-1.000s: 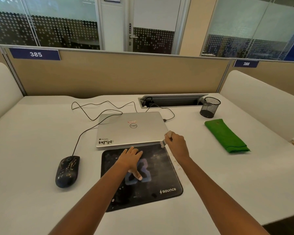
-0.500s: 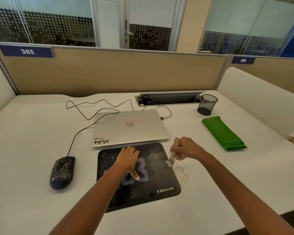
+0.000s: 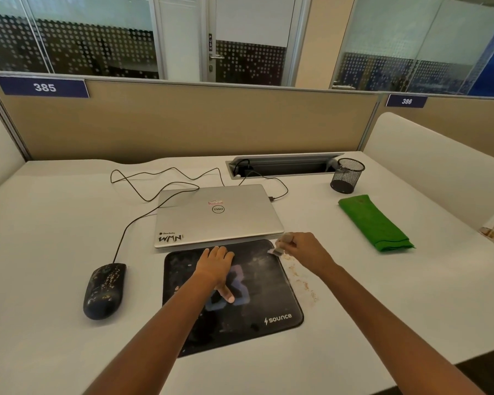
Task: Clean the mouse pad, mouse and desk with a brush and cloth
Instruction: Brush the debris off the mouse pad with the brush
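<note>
— One job of three underway: mouse (image 3: 104,290) at far left, speckled, untouched.
— Left hand (image 3: 216,266) flat, fingers spread, pinning the mouse pad (image 3: 268,283); right hand (image 3: 305,252) clenched around the brush (image 3: 277,250) at its far corner.
— Crumbs on the desk (image 3: 382,309); cloth (image 3: 374,223) unused.

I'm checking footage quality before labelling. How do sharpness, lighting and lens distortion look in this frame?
Head view: the brush in the right hand is smeared by motion blur; the laptop and mouse pad logos read sharply; soft even light, faint shadows, no harsh glare; wide-angle bending curves the partition top edge.
</note>
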### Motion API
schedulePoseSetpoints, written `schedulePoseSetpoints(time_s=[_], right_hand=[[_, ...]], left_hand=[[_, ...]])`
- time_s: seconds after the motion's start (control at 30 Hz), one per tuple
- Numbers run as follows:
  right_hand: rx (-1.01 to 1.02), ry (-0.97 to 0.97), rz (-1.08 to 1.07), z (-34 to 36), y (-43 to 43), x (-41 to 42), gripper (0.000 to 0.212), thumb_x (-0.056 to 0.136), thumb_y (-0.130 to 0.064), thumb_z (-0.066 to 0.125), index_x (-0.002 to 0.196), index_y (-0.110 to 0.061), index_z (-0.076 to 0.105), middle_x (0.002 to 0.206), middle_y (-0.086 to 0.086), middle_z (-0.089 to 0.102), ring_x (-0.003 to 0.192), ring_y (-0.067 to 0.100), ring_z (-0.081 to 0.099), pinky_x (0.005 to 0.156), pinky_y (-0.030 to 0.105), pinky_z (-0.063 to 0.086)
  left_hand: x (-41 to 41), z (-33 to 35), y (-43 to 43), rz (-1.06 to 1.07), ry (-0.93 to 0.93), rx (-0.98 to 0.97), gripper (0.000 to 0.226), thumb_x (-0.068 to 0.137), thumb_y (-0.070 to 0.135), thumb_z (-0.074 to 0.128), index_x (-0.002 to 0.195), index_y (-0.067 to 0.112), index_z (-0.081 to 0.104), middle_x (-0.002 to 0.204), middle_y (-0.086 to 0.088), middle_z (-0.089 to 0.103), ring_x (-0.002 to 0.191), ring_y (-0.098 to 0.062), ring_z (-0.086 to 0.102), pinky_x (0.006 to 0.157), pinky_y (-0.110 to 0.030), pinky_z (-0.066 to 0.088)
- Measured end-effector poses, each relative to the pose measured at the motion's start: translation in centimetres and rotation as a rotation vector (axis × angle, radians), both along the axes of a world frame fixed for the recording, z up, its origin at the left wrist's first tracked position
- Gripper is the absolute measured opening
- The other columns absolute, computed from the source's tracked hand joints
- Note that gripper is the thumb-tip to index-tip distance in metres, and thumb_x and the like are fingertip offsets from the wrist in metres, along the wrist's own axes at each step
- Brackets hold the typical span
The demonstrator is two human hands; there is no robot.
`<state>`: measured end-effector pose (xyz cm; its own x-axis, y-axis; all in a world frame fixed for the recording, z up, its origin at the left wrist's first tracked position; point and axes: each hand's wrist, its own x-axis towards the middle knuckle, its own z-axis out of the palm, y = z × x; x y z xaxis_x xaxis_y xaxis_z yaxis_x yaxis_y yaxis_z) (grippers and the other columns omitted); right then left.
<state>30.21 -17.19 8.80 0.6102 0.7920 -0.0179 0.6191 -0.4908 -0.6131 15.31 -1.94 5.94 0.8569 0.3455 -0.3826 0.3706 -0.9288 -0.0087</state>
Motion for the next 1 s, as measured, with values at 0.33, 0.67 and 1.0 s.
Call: schedulePoseSetpoints(time_s=[0.33,0.67,1.0], right_hand=[[-0.105,0.235,0.117,2.6,-2.6,0.7,0.013,0.087,-0.012,0.062,0.088,-0.001,0.068,0.088,0.012,0.069,0.061,0.005,0.062,0.062,0.015,0.053],[0.043,0.015,0.071,0.2,1.5,-0.8,0.021,0.090,-0.017,0.057,0.099,-0.003,0.069,0.103,0.016,0.069,0.095,0.025,0.063,0.084,0.027,0.045],[-0.130,0.283,0.187,1.9,-2.1,0.3,0.017,0.084,-0.015,0.066,0.068,-0.020,0.063,0.087,0.014,0.068,0.061,0.004,0.063,0.059,0.014,0.053]], left_hand=[[0.1,-0.1,-0.1,0.005,0.002,0.026,0.097,0.077,0.043,0.071,0.148,0.009,0.015,0.153,-0.011,0.020,0.144,-0.029,0.014,0.121,-0.041,0.010],[0.1,-0.2,0.0,0.010,0.010,0.014,0.097,0.077,0.042,0.071,0.149,0.010,0.013,0.154,-0.011,0.018,0.145,-0.029,0.012,0.121,-0.042,0.009],[0.0,-0.3,0.0,0.011,-0.011,0.024,0.093,0.079,0.041,0.070,0.148,0.010,0.015,0.154,-0.011,0.020,0.145,-0.029,0.013,0.121,-0.041,0.009]])
